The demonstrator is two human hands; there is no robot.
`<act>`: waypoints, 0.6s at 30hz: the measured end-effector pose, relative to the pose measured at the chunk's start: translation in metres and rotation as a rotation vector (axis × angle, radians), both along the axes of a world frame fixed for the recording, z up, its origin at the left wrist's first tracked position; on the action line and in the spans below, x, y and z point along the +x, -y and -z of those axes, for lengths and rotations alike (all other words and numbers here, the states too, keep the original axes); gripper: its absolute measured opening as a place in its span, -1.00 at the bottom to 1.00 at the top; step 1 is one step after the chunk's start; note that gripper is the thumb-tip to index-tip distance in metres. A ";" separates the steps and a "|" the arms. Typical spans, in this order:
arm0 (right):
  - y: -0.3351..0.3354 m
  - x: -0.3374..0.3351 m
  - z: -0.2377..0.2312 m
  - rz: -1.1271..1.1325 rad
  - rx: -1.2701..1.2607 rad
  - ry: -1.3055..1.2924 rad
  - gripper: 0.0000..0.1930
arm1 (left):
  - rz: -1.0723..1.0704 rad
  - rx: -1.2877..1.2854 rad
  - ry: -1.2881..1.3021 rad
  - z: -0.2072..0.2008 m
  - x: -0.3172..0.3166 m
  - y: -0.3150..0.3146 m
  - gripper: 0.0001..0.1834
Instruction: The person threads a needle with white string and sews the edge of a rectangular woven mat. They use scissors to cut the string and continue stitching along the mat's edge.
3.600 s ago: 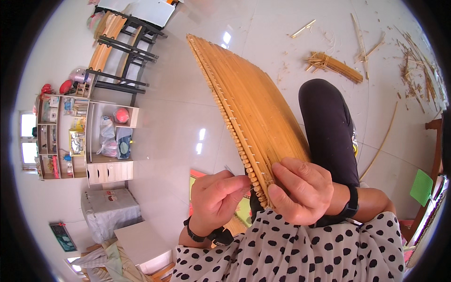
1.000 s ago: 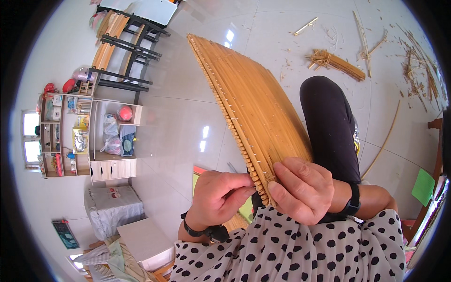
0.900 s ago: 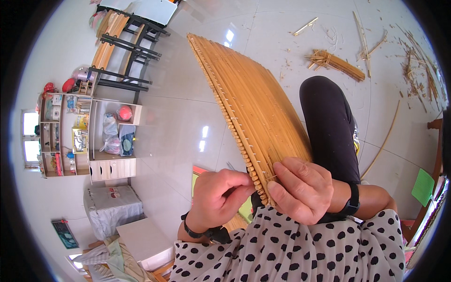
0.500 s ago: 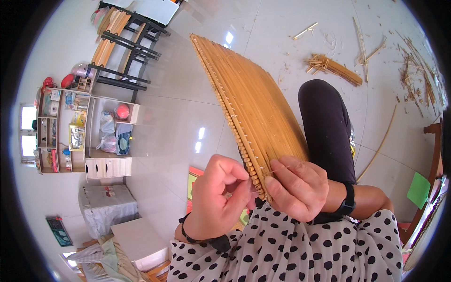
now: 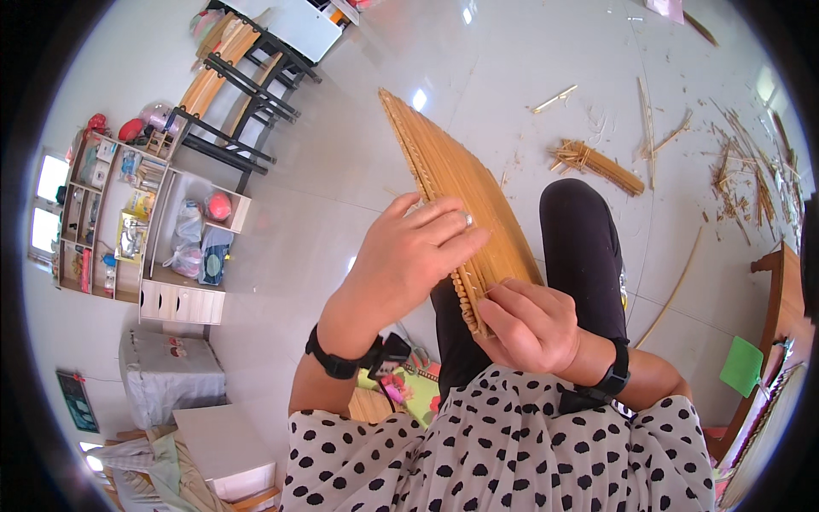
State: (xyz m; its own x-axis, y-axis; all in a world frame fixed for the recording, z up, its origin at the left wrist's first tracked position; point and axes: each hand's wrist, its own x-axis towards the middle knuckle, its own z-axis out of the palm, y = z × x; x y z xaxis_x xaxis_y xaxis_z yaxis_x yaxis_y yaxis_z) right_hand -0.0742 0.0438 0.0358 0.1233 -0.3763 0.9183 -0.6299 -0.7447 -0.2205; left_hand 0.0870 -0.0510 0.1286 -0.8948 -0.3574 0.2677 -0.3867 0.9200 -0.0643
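Observation:
A flat panel of thin golden-brown strips (image 5: pixel 473 188), bamboo by its look, slants up and away from my lap. A row of knobbly strip ends runs along its left edge beside pale stitches. My left hand (image 5: pixel 405 260) reaches over that edge from the left, its fingers lying across the face of the panel; its thumb is hidden. At the near lower corner my right hand (image 5: pixel 529 328) grips the panel, thumb and fingers pinched together. Whether a thin strip or thread is also in that pinch is hard to see.
A tied bundle of strips (image 5: pixel 601 166) lies on the tiled floor, with loose scraps (image 5: pixel 742 175) further right. One long curved strip (image 5: pixel 674 290) lies beyond my bent knee (image 5: pixel 580 230). Shelves (image 5: pixel 119 222) stand at the left, and a wooden frame (image 5: pixel 772 299) at the right.
My left hand has moved from the panel's near end up along its left edge, and its fingers now lie over the face. My right hand stays at the corner.

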 end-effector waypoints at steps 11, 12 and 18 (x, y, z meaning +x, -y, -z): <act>-0.012 -0.018 -0.003 -0.294 0.018 -0.073 -0.82 | -0.042 -0.297 -0.069 -0.011 0.052 0.022 -0.84; -0.012 -0.015 0.001 -0.302 0.075 -0.084 -0.83 | -0.068 -0.316 -0.090 -0.010 0.057 0.023 -0.83; -0.006 -0.007 0.001 -0.748 1.152 0.589 -0.47 | -0.088 -0.408 -0.235 0.016 0.052 -0.001 -0.81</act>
State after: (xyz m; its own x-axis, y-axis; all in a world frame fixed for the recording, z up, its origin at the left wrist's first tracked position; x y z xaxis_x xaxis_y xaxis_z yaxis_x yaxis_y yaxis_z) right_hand -0.0817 0.0501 0.0347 0.3368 -0.9289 0.1540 0.1949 -0.0913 -0.9766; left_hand 0.1389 -0.0501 0.1124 -0.7640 -0.2532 0.5935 -0.5097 0.8008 -0.3144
